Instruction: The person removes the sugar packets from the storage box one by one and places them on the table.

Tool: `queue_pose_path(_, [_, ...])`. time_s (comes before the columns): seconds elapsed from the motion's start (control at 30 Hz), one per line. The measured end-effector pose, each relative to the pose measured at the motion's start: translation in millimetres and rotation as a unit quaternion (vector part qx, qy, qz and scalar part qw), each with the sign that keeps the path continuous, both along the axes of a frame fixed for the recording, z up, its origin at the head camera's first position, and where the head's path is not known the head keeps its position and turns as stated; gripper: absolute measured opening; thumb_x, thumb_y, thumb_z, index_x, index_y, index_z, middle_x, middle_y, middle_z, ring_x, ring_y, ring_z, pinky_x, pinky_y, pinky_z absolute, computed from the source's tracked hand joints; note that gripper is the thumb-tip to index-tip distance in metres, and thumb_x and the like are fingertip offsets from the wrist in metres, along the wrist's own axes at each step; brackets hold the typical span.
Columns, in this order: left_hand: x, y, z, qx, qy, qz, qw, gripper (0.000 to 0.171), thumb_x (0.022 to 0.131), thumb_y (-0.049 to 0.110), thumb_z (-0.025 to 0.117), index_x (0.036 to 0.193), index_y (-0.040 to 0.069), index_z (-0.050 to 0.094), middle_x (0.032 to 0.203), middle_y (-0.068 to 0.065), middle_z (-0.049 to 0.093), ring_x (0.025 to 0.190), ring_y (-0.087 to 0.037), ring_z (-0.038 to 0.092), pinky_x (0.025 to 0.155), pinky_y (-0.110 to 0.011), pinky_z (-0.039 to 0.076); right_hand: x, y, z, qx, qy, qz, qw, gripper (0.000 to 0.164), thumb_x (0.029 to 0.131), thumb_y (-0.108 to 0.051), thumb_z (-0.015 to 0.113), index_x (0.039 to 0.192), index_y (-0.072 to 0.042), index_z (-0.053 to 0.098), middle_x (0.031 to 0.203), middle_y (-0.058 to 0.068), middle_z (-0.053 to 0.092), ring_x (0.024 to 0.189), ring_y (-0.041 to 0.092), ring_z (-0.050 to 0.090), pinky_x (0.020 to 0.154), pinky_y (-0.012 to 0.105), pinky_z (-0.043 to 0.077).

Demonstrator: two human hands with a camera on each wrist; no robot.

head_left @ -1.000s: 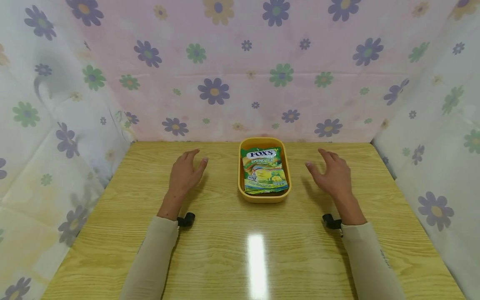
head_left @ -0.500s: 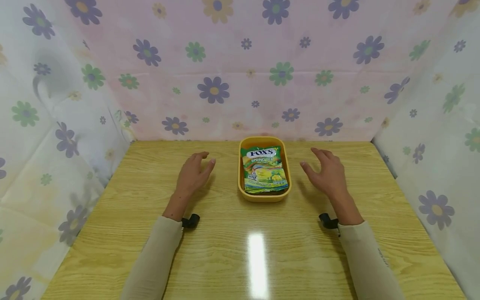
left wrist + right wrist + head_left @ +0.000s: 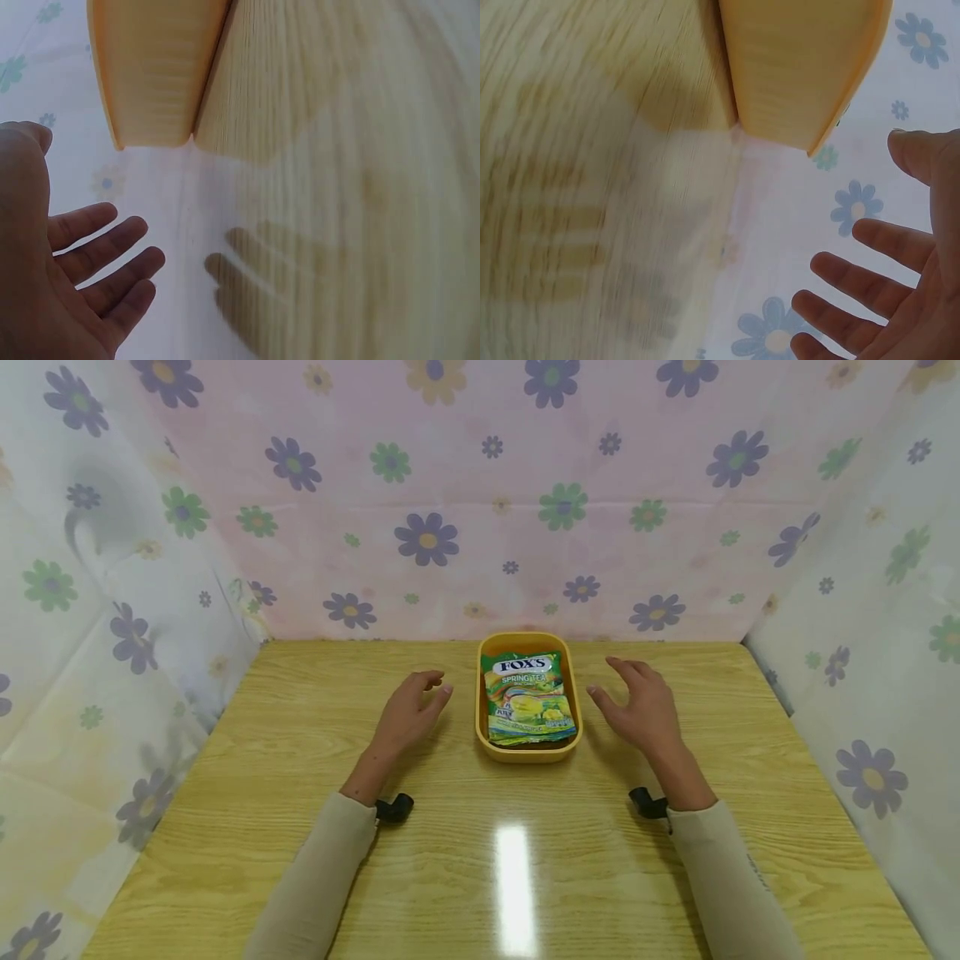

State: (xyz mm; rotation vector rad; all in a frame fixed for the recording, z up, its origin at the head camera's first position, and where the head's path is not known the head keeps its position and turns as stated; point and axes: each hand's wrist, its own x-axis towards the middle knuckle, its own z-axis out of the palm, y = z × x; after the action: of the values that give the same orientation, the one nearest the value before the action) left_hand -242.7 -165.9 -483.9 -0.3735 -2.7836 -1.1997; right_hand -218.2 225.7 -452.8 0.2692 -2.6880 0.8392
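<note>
A yellow rounded-corner tub (image 3: 528, 757) stands on the wooden table near its back edge. Inside lie green packets of Fox's Spring Tea candy (image 3: 527, 697), stacked flat with the label facing up. My left hand (image 3: 408, 714) hovers to the left of the tub, fingers loosely extended and thumb apart, holding nothing. On the other side, my right hand (image 3: 641, 706) is held in a mirrored pose, its thumb tip close to the tub's right wall. Both wrist views show the tub's outer side wall (image 3: 161, 71) beyond spread fingers, with a gap between.
The wooden table (image 3: 450, 860) carries a bright light reflection in front of the tub. Flower-patterned cloth (image 3: 495, 527) hangs behind the table and along both sides. A small black wrist camera (image 3: 395, 808) sticks out at each sleeve cuff.
Both hands have moved inward toward the tub, the left going right and the right going left. The tub and its packets have stayed in place.
</note>
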Motion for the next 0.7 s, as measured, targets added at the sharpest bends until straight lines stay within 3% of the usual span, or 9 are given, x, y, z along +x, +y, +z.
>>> queue_pose_path(0.37, [-0.9,14.8,-2.2,0.01,-0.008,-0.023,0.9996,0.062,0.111,0.053,0.048,0.153,0.008,0.054,0.147,-0.012,0.057,0.134,-0.029,0.056,0.112,-0.051,0.046,-0.1,-11.3,2.0,-0.006,-0.011,0.015,1.0,0.06,0.103,-0.036,0.071,0.152,-0.005,0.057,0.148,0.026,0.056,0.135,0.05,0.052,0.11,0.069,0.039])
queue_pose_path(0.7, [-3.5,27.0,-8.5,0.054,-0.028,-0.042,0.9972,0.058,0.112,0.052,0.049,0.152,0.011,0.054,0.143,-0.008,0.06,0.129,-0.026,0.059,0.111,-0.048,0.048,-1.4,-21.3,3.1,-0.014,-0.025,0.033,0.999,0.061,0.103,-0.039,0.07,0.152,-0.005,0.056,0.148,0.025,0.057,0.136,0.049,0.052,0.111,0.067,0.041])
